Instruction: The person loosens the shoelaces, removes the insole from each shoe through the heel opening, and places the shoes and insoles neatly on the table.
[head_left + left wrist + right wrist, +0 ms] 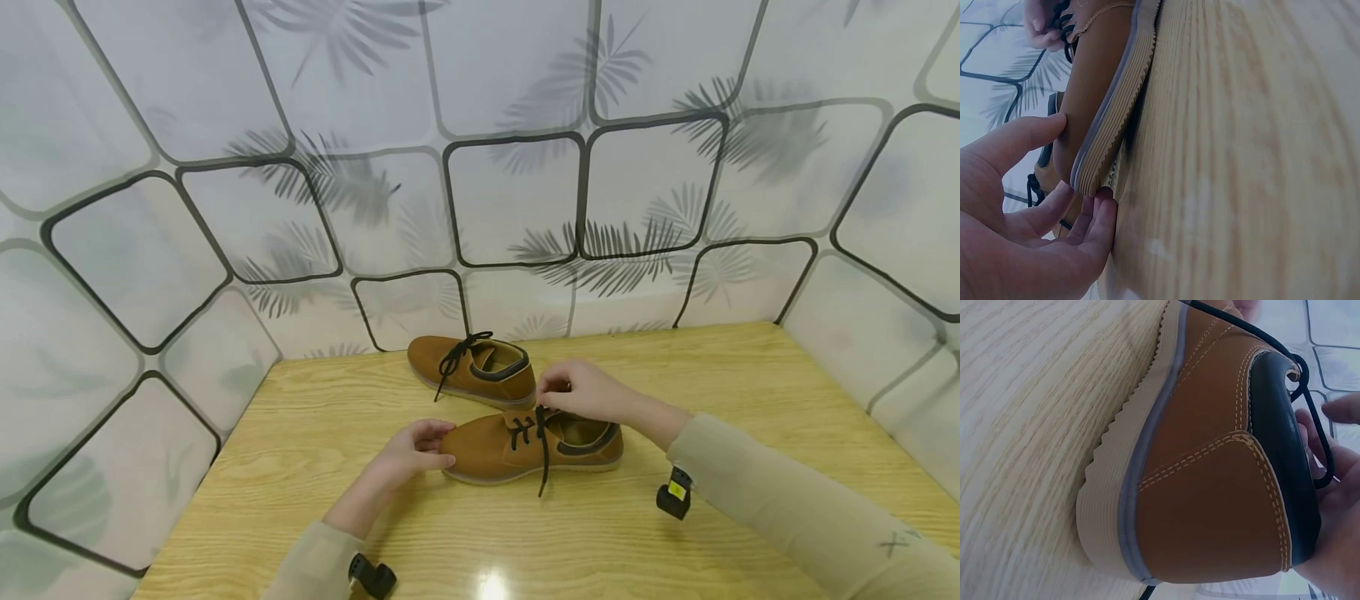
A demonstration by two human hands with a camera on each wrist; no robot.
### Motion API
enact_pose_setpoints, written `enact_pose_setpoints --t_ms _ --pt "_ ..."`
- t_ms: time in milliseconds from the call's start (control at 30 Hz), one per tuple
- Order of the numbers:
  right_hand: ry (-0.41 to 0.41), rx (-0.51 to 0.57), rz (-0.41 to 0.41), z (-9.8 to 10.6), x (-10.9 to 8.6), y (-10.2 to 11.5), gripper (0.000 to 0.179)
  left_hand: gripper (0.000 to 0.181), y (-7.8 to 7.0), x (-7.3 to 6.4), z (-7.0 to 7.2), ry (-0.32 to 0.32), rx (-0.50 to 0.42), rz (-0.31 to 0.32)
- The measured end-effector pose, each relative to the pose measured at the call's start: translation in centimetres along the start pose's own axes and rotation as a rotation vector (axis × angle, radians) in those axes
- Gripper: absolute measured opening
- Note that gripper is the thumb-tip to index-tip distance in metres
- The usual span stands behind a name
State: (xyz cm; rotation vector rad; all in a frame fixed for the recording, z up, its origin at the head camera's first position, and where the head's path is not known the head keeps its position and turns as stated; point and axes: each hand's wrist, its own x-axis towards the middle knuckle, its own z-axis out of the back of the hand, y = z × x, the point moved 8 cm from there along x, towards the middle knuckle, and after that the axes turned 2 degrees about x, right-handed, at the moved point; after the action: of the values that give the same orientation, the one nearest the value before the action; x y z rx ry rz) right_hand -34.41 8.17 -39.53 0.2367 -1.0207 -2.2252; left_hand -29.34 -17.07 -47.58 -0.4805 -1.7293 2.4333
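Observation:
A brown lace-up shoe (487, 446) lies sole-down on the table, its toe to the left. My left hand (412, 450) grips the toe, with the thumb on the upper and the fingertips at the sole edge (1094, 172) in the left wrist view. Over the shoe's opening, my right hand (588, 390) pinches the black shoelace (541, 421) near the top eyelets. One lace end hangs down the near side. The right wrist view shows the heel (1210, 525) and a loop of lace beside the right fingers; their tips are partly hidden.
A matching brown shoe (435, 358), its black lace tied in a bow, stands just behind, near the back wall (517, 200). The wooden table (315, 417) is bordered by patterned walls at the back and both sides.

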Motion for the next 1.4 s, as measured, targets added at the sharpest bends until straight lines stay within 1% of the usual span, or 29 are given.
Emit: enact_pose_setpoints --t_ms 100,233,333,433,533,700,833,900,967,1167,1267,1400 --pt "0.031 -0.014 0.039 -0.4 0.0 0.3 0.009 0.055 0.0 0.0 0.0 -0.002 -0.001 -0.001" --pt "0.062 0.002 0.06 -0.6 -0.2 0.4 0.009 0.055 -0.1 0.0 0.0 -0.003 0.001 -0.002" --pt "0.067 0.017 0.059 -0.6 -0.2 0.4 0.011 0.054 -0.1 0.0 0.0 -0.006 0.003 -0.003" --pt "0.055 0.028 0.045 -0.5 -0.1 0.1 0.011 0.054 -0.1 0.0 0.0 -0.007 0.003 -0.005" --pt "0.027 0.045 0.0 -0.3 0.0 -0.3 0.011 0.054 -0.1 0.0 0.0 -0.006 0.002 -0.007" --pt "-0.049 0.069 -0.12 0.3 0.0 -1.4 0.013 0.055 -0.1 -0.1 0.0 0.003 0.0 -0.007" --pt "-0.086 0.113 -0.163 0.6 -0.1 -1.8 0.014 0.056 -0.2 -0.1 -0.1 0.008 -0.004 -0.01" --pt "-0.083 0.131 -0.156 0.6 -0.1 -1.6 0.013 0.056 -0.1 -0.1 0.0 0.01 -0.001 -0.013" --pt "-0.071 0.126 -0.139 0.5 -0.1 -1.4 0.013 0.056 -0.1 -0.1 0.0 0.01 -0.001 -0.016" --pt "-0.003 0.05 -0.021 -0.2 0.0 -0.5 0.013 0.057 -0.1 -0.1 0.0 0.011 0.004 -0.017" --pt "0.031 0.029 0.019 -0.4 0.0 -0.2 0.01 0.056 -0.1 -0.1 0.0 0.009 0.003 -0.014" --pt "0.073 0.038 0.048 -0.6 -0.1 0.2 0.009 0.056 -0.1 0.0 0.0 0.003 0.002 -0.013"
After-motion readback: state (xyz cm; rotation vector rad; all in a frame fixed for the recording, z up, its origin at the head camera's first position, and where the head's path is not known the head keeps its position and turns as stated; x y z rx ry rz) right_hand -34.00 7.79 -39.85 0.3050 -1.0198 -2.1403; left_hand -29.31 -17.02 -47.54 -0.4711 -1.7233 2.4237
